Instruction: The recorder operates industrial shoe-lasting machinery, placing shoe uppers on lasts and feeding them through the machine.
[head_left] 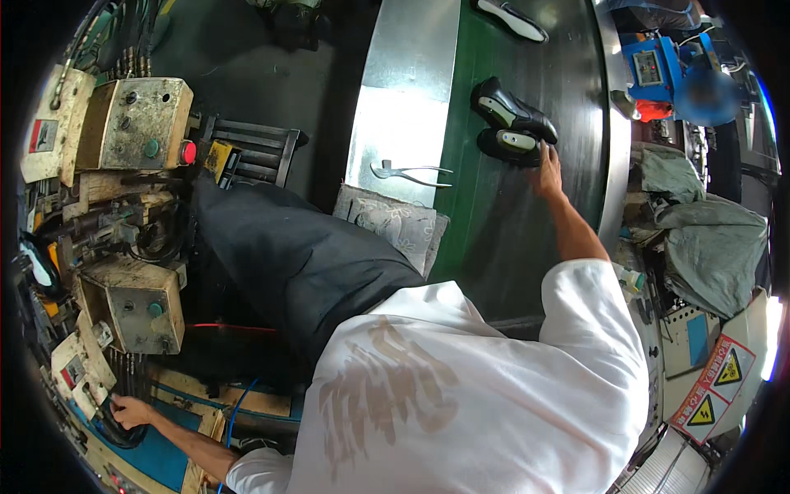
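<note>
Over the green conveyor belt [485, 239], my right hand [549, 174] reaches out with its fingers stretched. Its fingertips meet the end of a black shoe [514, 142] lying on its side, pale underside showing. Against that shoe, on its far side, lies another black shoe [518, 111]. A third shoe [512, 20] with a pale underside is farther up the belt. At the lower left, my left hand [130, 411] has its fingers curled on a black, curved, shoe-like piece [122, 433] beside the machine; its exact kind is unclear.
Metal pincers [411, 172] lie on a steel shelf [403, 107], near a patterned grey cloth [393, 221]. Worn control boxes [140, 123] with buttons line the left, near a dark slatted rack [259, 152]. On the right stand covered machinery [712, 251] and a blue machine [654, 70].
</note>
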### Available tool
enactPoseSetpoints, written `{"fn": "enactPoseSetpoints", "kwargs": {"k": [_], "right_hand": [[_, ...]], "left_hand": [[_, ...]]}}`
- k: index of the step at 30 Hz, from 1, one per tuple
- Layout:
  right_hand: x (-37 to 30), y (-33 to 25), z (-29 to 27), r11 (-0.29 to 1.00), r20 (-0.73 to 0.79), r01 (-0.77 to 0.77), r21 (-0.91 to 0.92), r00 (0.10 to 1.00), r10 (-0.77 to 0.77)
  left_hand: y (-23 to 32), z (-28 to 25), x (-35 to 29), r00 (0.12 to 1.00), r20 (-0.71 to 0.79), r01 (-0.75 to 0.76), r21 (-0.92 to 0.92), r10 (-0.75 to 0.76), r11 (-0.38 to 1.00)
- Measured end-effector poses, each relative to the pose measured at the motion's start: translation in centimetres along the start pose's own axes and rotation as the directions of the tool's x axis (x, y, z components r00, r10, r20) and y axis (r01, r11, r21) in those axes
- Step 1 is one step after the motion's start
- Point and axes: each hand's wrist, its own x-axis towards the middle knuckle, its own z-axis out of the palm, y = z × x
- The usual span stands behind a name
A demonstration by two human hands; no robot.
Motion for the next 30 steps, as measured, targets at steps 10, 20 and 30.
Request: {"fn": "enactPoseSetpoints", "kwargs": {"k": [10,20,30], "right_hand": [[0.4,-2.2,0.7,0.951,-0.026,0.214,0.224,0.977,-0.214],[-5.8,-9.4,3.3,0.474,0.271,-0.305,0.826,0.952,0.142],[-12.1,-38.0,-6.9,-0.260,0.427,-0.780,0.570,0.551,-0.717]], "left_hand": [[1.7,-4.5,-13.8,0.951,0.305,0.065,-0.376,0.057,0.924],[32.8,-9.2,-33.4,0.403,0.787,0.727,-0.585,0.467,0.359],[48.5,-17.1,-29.9,0.236,0.348,0.703,-0.706,0.907,0.088]]}}
